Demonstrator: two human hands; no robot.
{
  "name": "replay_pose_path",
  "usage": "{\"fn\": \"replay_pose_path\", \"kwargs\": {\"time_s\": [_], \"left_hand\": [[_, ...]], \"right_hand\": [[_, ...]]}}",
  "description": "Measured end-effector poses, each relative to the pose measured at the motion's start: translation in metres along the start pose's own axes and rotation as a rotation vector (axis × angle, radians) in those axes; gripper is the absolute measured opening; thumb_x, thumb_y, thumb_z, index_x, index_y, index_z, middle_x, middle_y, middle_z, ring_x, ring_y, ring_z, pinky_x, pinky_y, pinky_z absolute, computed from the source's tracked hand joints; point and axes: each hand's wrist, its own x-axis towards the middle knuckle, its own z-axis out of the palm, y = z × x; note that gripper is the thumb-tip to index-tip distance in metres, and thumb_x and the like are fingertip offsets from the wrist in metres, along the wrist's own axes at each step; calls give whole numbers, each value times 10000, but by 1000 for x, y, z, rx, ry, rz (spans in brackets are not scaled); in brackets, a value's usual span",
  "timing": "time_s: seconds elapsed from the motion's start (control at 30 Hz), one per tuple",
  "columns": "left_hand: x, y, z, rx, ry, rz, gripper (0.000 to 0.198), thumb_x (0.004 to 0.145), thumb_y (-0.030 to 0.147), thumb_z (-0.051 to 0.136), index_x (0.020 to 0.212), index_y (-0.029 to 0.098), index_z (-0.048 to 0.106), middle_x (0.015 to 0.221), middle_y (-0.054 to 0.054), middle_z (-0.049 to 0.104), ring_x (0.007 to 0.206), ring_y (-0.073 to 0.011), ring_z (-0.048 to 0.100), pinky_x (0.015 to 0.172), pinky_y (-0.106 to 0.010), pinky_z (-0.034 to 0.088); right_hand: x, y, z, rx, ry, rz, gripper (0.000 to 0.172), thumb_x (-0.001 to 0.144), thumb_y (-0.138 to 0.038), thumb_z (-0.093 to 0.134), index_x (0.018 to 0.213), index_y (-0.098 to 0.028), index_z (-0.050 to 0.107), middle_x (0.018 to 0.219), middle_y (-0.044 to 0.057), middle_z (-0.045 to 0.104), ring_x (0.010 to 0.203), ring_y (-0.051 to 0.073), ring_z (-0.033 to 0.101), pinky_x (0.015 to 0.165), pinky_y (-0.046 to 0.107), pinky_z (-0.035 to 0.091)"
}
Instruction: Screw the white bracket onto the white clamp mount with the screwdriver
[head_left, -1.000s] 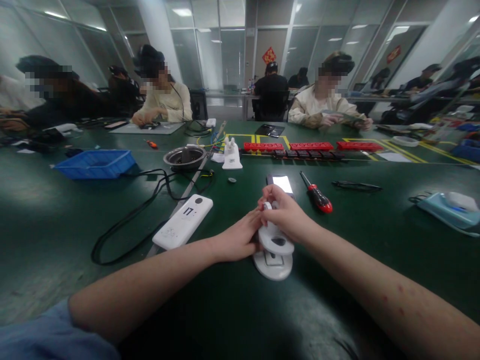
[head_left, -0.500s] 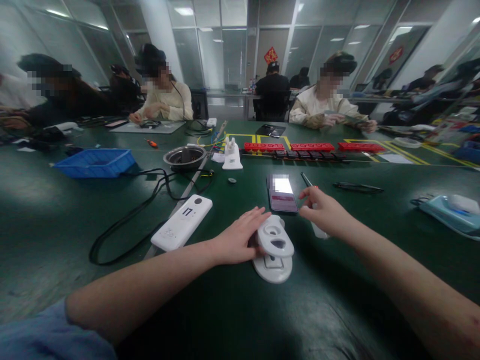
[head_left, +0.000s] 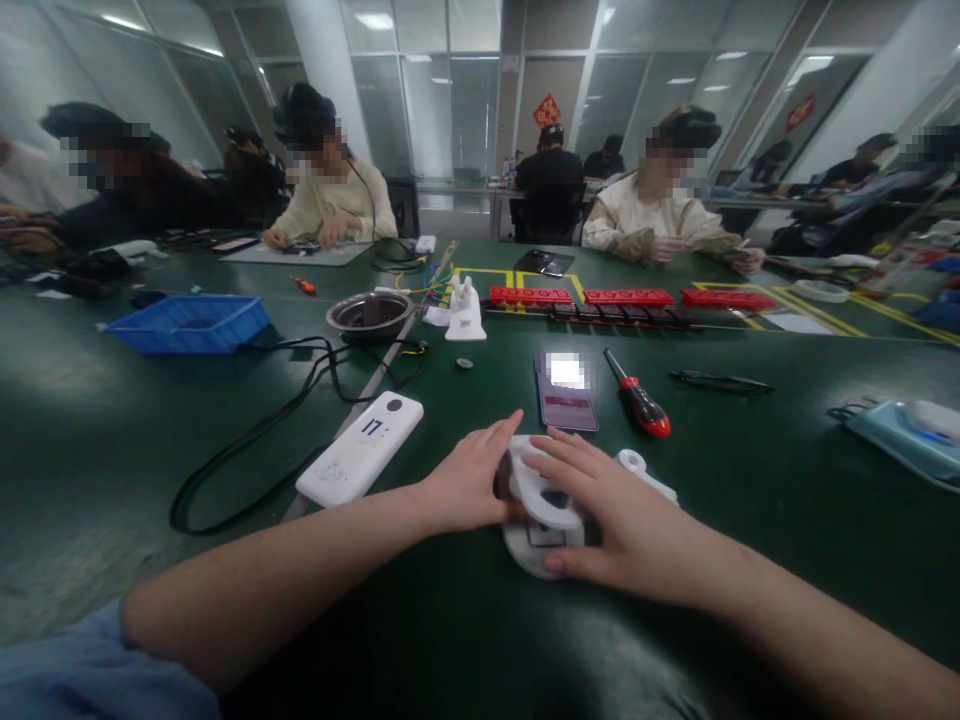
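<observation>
A white plastic stand, with a holed oval upper plate over a rounded base, sits on the table between my hands. My left hand holds its left side; the fingers reach along the upper plate and the thumb goes partly out of sight behind it. From the right, my right hand lies over the upper plate, its thumb at the base's rim. Its fingers hide part of the stand. Behind my right hand a small white part with a ring end shows. A screwdriver with a red and black handle lies beyond.
A phone lies just past the stand. To the left are a white power bank, black cable, a blue tray and a metal bowl. Red strips, tweezers and a blue pouch lie ahead and right. Co-workers sit opposite.
My right hand has moved left and toward me, from over the screwdriver onto the stand. The screwdriver's handle and the small white part now show. My left hand stays at the stand.
</observation>
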Motion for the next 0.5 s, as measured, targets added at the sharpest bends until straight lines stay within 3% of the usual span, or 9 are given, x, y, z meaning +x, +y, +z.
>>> {"fn": "replay_pose_path", "kwargs": {"time_s": [0.17, 0.27, 0.37, 0.5], "left_hand": [[-2, 3, -6, 48, 6, 96, 1125, 577, 535, 644, 1361, 186, -84, 1446, -126, 27, 1321, -278, 10, 1052, -494, 28], [-5, 7, -10, 66, -45, 217, 1190, 550, 560, 653, 1348, 184, -146, 1445, -124, -37, 1320, -276, -23, 1048, -496, -9], [-8, 11, -9, 101, -94, 302, 1215, 529, 590, 650, 1348, 175, -147, 1444, -125, -37, 1320, -274, -28, 1049, -485, -15], [-8, 12, -6, 97, -150, 252, 1213, 527, 632, 624, 1350, 166, -136, 1440, -139, -39, 1319, -279, -20, 1052, -480, 25]], "right_hand": [[-1, -8, 20, -82, 25, 44, 494, 707, -149, 565, 1193, -108, 482, 1257, 156, 447, 1151, 239, 429, 938, 393, 390], [-14, -12, 22, -107, 68, 12, 479, 701, -80, 519, 1179, -100, 500, 1226, 166, 475, 1138, 236, 443, 921, 385, 405], [-40, -14, 21, -105, 111, -2, 477, 715, -32, 424, 1177, -117, 511, 1219, 147, 484, 1132, 218, 448, 910, 368, 416], [-91, -12, 23, -101, 189, 35, 533, 733, -60, 394, 1234, -229, 464, 1252, 73, 463, 1115, 209, 465, 887, 355, 442]]}}
